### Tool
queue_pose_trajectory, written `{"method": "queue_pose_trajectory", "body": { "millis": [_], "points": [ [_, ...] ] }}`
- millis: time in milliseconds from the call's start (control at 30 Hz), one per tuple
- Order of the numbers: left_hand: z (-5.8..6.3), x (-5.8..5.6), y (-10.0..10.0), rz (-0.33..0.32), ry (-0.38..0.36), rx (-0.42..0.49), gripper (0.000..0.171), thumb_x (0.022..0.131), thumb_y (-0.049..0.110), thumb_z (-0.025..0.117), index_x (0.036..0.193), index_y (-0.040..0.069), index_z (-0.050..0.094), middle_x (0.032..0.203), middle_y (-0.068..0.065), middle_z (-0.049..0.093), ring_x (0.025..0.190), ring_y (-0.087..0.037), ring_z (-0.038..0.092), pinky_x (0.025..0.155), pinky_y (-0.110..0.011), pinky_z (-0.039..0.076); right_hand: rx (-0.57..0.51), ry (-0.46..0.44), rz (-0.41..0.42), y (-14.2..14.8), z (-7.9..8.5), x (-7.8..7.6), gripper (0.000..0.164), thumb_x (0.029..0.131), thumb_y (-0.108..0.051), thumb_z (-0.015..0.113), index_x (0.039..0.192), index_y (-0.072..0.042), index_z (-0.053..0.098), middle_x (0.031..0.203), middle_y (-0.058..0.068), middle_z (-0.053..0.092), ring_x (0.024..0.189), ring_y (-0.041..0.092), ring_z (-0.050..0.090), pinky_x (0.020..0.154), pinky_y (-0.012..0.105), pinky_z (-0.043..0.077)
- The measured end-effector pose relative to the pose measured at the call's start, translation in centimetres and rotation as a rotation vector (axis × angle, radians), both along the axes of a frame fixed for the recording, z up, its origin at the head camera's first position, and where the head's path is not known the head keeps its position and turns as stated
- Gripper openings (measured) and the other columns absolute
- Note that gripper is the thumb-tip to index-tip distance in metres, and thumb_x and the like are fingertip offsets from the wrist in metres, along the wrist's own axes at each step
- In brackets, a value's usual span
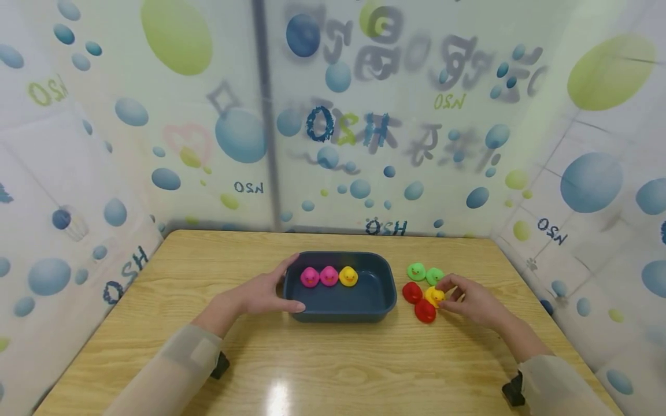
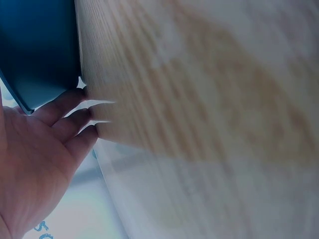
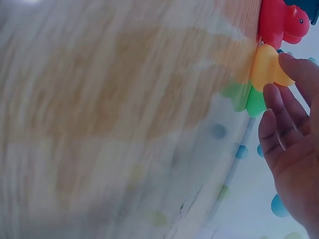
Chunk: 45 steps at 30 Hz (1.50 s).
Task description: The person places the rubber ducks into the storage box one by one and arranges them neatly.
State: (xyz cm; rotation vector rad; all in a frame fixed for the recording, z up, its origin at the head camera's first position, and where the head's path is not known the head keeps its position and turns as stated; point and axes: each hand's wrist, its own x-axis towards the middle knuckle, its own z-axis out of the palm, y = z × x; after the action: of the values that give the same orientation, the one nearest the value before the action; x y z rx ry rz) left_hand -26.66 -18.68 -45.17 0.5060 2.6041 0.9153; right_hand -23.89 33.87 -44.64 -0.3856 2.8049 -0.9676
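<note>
Red ducks [image 1: 425,311] and green ducks [image 1: 417,271] hem in the yellow duck [image 1: 435,297], apparently pinched by fingers of the right hand [image 1: 472,301]; the left hand [image 1: 262,294] grips the navy tray [image 1: 366,297] beside them, counter [image 1: 338,364] extending in front.

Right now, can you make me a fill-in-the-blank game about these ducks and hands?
1. In the tray, two pink ducks sit beside a duck colored ____.
2. The right hand touches a yellow duck, while the ____ hand touches the tray.
3. Outside the tray, there are also two green ducks and two ducks colored ____.
4. Counting every duck I can see makes ____.
Missing words: yellow, left, red, eight.
</note>
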Motion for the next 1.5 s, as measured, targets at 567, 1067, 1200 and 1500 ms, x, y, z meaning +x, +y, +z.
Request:
{"method": "queue_pose_trajectory", "body": {
  "millis": [567, 1067, 1200, 1500],
  "points": [
    [0.2, 0.2, 0.0, 0.000, -0.012, 0.001, 0.127, 0.085, 0.074, 0.083, 0.177, 0.042, 0.000, 0.174, -0.027, 0.038, 0.157, -0.051, 0.043, 0.127, -0.070, 0.036, -0.041, 0.228, 0.004, -0.8, 2.0, 0.4, 0.030, 0.101, -0.020, 0.082, 0.127, -0.011, 0.070, 0.117, 0.006, 0.073, 0.083, 0.010, 0.058, 0.066, 0.024, 0.054],
    [0.2, 0.2, 0.0, 0.002, -0.020, -0.004, 0.128, 0.085, 0.074, 0.082, 0.176, 0.043, -0.001, 0.173, -0.027, 0.040, 0.157, -0.051, 0.044, 0.126, -0.070, 0.037, -0.104, 0.277, 0.075, -7.0, 3.6, -2.1, 0.033, 0.099, -0.018, 0.083, 0.129, -0.009, 0.072, 0.119, 0.009, 0.075, 0.087, 0.016, 0.062, 0.074, 0.024, 0.055],
    [0.3, 0.2, 0.1, 0.000, -0.017, -0.008, 0.128, 0.085, 0.074, 0.082, 0.177, 0.043, -0.001, 0.173, -0.028, 0.040, 0.157, -0.051, 0.044, 0.126, -0.070, 0.037, -0.107, 0.259, 0.069, -8.5, 3.5, -2.9, 0.034, 0.100, -0.021, 0.083, 0.130, -0.011, 0.071, 0.120, 0.007, 0.075, 0.092, 0.018, 0.062, 0.077, 0.026, 0.055],
    [0.4, 0.3, 0.1, 0.002, -0.022, -0.008, 0.126, 0.087, 0.072, 0.082, 0.177, 0.043, -0.002, 0.174, -0.028, 0.039, 0.157, -0.052, 0.043, 0.127, -0.070, 0.037, -0.086, 0.222, 0.090, -11.6, 2.9, -4.0, 0.032, 0.101, -0.025, 0.082, 0.130, -0.013, 0.072, 0.122, 0.005, 0.075, 0.106, 0.024, 0.061, 0.090, 0.038, 0.053]
  ]
}}
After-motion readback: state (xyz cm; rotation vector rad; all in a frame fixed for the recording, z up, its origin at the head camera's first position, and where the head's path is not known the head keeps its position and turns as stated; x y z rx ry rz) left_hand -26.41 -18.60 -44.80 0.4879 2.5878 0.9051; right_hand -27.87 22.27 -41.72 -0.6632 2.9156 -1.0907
